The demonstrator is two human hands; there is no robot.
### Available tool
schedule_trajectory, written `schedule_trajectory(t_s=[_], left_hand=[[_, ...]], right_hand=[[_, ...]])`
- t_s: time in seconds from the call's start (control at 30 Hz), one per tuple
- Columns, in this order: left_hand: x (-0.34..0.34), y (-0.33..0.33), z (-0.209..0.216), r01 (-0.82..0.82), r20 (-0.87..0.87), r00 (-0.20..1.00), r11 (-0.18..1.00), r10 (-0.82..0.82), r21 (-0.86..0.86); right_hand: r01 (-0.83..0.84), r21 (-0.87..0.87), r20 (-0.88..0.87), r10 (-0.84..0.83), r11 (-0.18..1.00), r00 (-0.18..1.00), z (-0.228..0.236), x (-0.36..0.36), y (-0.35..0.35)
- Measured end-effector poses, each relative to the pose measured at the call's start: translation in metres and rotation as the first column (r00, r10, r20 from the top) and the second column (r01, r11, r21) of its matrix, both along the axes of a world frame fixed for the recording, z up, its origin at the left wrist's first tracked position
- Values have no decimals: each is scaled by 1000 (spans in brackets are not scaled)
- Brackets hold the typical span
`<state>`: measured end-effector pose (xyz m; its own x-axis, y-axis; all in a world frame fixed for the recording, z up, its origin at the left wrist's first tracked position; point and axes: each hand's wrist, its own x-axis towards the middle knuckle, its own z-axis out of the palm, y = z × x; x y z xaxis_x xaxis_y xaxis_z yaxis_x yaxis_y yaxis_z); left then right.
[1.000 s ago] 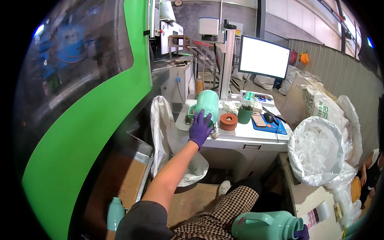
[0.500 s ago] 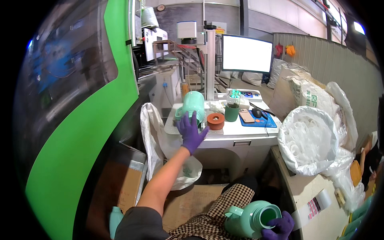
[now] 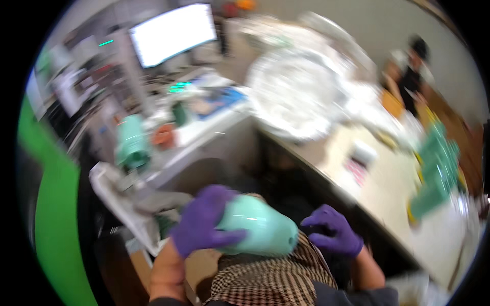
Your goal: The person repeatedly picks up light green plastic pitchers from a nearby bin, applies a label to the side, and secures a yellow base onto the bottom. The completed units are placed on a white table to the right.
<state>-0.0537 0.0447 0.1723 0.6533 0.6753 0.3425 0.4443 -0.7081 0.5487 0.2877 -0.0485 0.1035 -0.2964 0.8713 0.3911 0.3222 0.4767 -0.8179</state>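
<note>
Head view: the purple-gloved left hand (image 3: 204, 222) grips the left end of the mint-green vessel (image 3: 260, 224), thumb along its near side, some fingers hidden. The right hand (image 3: 334, 232) is open with fingers loosely bent, just beside the vessel's other end and apparently not touching it. The vessel lies sideways over the checked trousers (image 3: 260, 280); whether it rests on them is unclear. Its smooth, rounded body could slip or roll, so a firm left grip with the right palm cupped under the free end should steady it. Farther out, green vessels (image 3: 439, 173) crowd the right-hand surface (image 3: 383, 204); turning in a tight arc would best avoid bumping them.
</note>
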Motion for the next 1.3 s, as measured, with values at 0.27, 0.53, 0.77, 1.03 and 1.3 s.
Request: schedule_trajectory(t_s=[0.27,0.53,0.77,1.03,1.3], left_hand=[[-23,33,-111,-180,403,852,910,334,-373],[5,52,-152,-240,359,863,914,355,-328],[31,44,-138,-72,387,886,901,254,-427],[46,14,-157,-60,363,906,915,217,-398],[66,-5,-140,-99,302,928,925,219,-367]], right_hand=[[-9,-932,115,-321,-361,940,-113,203,-325],[662,-262,956,-95,-702,277,-244,128,-637],[322,-164,820,-310,-933,-481,-359,132,-648],[-128,-761,587,-593,-635,-551,-421,186,-692],[135,-448,890,-456,-884,-32,-347,206,-635]])
